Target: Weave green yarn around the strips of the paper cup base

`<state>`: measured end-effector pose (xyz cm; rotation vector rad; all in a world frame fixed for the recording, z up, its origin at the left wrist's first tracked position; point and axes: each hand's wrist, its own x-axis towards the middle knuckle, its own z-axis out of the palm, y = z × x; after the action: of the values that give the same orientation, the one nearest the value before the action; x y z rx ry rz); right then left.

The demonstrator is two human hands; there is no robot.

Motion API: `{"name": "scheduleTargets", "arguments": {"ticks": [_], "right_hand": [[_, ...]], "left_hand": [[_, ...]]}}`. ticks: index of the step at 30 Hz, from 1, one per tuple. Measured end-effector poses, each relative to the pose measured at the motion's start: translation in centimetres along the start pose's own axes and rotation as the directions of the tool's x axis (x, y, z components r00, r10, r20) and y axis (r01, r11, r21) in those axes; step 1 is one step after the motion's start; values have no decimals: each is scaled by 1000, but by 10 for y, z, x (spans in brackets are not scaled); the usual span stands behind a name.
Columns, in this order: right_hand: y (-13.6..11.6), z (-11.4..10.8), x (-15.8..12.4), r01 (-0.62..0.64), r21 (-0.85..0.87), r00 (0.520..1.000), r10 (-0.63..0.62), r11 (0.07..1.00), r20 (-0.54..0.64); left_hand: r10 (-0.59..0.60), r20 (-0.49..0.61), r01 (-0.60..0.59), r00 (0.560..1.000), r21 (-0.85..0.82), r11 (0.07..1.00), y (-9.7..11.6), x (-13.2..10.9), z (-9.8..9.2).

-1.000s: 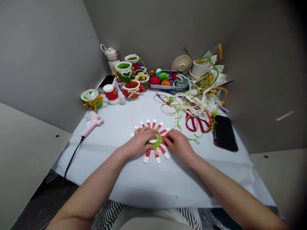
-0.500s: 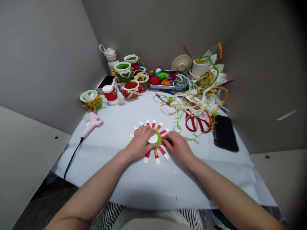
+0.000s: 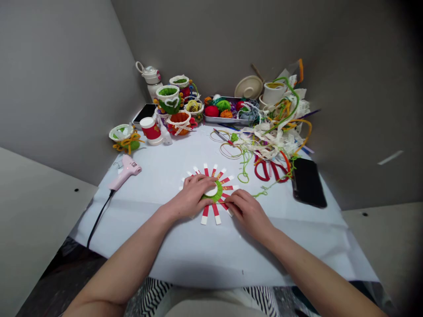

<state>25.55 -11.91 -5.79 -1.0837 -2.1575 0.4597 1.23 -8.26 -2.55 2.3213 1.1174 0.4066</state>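
grip cannot be told as open or closed: a sunburst of red-and-white paper strips (image 3: 205, 215) around a green yarn ring (image 3: 214, 198) and white disc (image 3: 210, 190) is pressed onto the bench (image 3: 172, 251) from either side by the left hand (image 3: 190, 199) and the right hand (image 3: 247, 212). a pink glue gun (image 3: 125, 173) is seen well to the left, red-handled scissors (image 3: 263, 172) and a black phone (image 3: 308, 181) to the right.

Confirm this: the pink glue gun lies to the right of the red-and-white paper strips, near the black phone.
Wrong side. The head view shows the pink glue gun to the left of the red-and-white paper strips, away from the black phone, which lies to their right.
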Motion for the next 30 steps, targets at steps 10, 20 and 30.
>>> {"name": "scheduleTargets", "arguments": {"ticks": [10,20,30], "right_hand": [[-17,-10,-37,61,-111,998,-62,992,-4],[-7,-14,-29,-110,-192,994,113,975,1],[20,1,36,-127,-159,991,130,979,10]], "left_hand": [[-21,7,21,1000,-24,999,-1,3,3],[-13,6,14,1000,-40,999,-2,1,3],[-16,20,17,1000,-65,998,0,3,-1]]}}
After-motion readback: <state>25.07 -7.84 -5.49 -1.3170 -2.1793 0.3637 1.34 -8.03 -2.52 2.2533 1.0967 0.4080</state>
